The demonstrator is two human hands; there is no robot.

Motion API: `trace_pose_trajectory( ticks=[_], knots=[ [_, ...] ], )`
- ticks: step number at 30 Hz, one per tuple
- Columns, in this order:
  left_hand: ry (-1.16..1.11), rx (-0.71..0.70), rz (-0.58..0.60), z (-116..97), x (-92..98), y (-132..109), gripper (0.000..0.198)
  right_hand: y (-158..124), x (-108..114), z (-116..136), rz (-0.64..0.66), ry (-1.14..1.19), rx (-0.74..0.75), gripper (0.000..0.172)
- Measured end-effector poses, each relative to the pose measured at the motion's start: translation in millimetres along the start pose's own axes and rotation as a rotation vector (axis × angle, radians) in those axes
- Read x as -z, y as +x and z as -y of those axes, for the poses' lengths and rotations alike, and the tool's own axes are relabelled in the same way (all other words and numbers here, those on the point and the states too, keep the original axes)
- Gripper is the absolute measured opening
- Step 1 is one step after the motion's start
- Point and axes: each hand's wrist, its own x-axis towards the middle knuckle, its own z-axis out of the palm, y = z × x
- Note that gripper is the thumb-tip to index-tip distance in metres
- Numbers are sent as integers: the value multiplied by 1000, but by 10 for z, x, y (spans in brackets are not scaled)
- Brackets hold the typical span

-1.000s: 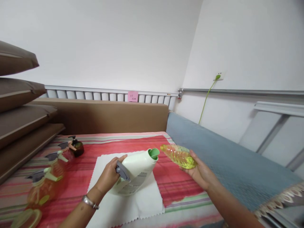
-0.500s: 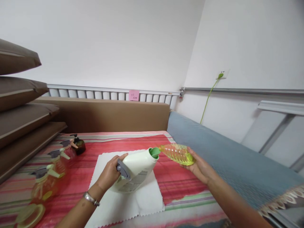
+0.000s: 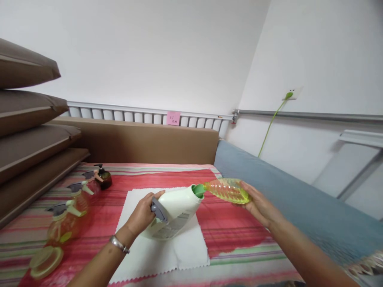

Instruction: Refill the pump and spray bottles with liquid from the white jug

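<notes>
My left hand (image 3: 145, 211) is closed round the grey handle of a white jug-shaped bottle (image 3: 181, 205), tilted to the right over a white cloth (image 3: 152, 261). The bottle's green spout (image 3: 198, 191) faces right and meets the neck of a clear yellow-green plastic bottle (image 3: 226, 190). That bottle lies nearly level in my right hand (image 3: 256, 202), whose fingers wrap its base. Whether liquid is flowing between the two I cannot tell. The palm side of my right hand is hidden behind the bottle.
On the left stand several spray bottles (image 3: 79, 199), a dark pump bottle (image 3: 104, 177) and a round yellowish lid-like piece (image 3: 46, 261). Brown cushions (image 3: 38, 139) are stacked at far left. A brown padded board (image 3: 149, 144) lines the back; a blue padded side (image 3: 269, 179) runs along the right.
The view has shifted slightly, so most things sit a little further right. Both hands keep hold of their bottles, spout and neck still together.
</notes>
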Motion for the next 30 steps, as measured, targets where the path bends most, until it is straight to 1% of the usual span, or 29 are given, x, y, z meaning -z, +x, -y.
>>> trace_pose_trajectory(
  ticks=[5, 10, 19, 30],
  knots=[
    [-8, 0, -7, 17, -2, 2, 67, 16, -52, 69, -20, -32, 24, 24],
    [-15, -2, -12, 29, -16, -2, 68, 18, -59, 132, -19, -79, 45, 26],
    [-12, 12, 0, 0, -3, 3, 68, 22, -34, 191, -27, -166, 44, 28],
    [-7, 5, -1, 31, -19, -2, 67, 12, -108, 270, -28, -216, 48, 31]
  ],
)
